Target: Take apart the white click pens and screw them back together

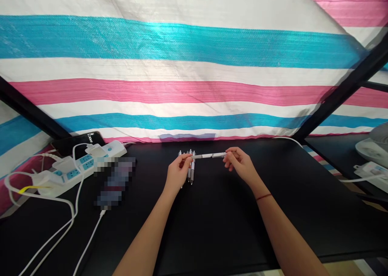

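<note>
While the left hand (177, 175) pinches the grip end of the pen (209, 156) in the head view, the right hand (241, 165) has thumb and fingers closed on the clip end. Pen: slim straight cylinder, white barrel, greyish grip, held over the smooth matte black desk (212, 227). Long axis left-right, near level; clip end points right. Spare pens (192, 173) lie by the left hand (partly hidden), tips toward the person. Behind: creased, woven-looking striped tarp (194, 45).
</note>
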Demonstrator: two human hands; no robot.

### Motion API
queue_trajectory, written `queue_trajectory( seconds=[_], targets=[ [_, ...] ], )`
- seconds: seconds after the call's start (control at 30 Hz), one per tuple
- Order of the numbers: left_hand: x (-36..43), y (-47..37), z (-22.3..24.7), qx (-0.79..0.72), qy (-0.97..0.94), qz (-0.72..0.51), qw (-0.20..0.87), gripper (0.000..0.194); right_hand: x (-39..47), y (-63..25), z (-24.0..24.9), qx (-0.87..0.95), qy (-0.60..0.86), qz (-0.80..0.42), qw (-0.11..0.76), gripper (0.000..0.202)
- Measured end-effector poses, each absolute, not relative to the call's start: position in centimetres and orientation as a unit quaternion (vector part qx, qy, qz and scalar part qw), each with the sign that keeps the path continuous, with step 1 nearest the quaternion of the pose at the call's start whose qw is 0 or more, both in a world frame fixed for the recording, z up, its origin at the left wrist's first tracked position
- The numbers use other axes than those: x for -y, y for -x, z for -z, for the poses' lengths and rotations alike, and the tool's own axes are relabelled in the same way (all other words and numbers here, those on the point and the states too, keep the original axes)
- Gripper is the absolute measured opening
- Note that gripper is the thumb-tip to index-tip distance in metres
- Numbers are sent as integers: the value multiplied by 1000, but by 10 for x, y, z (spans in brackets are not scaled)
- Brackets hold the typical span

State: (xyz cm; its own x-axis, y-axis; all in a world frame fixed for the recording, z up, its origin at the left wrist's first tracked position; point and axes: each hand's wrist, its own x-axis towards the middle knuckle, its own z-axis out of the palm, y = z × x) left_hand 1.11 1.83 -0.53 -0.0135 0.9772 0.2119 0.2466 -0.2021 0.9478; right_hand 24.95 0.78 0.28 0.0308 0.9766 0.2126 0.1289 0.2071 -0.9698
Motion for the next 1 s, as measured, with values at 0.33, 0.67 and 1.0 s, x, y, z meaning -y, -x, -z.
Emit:
queue_trajectory(
  seconds=[0.33, 0.67, 1.0],
  targets=[
    [-18, -13, 7, -505, -587, -497, 391, 36, -5, -250, -4, 595, 474, -395, 515, 36],
    [-18, -16, 6, -492, -546, -504, 454, 39, -1, -245, -5, 655, 504, -323, 461, 24],
    [12, -35, -14, -388, -678, -251, 572, 32, 1, -236, -17, 481, 423, -484, 596, 48]
  ],
)
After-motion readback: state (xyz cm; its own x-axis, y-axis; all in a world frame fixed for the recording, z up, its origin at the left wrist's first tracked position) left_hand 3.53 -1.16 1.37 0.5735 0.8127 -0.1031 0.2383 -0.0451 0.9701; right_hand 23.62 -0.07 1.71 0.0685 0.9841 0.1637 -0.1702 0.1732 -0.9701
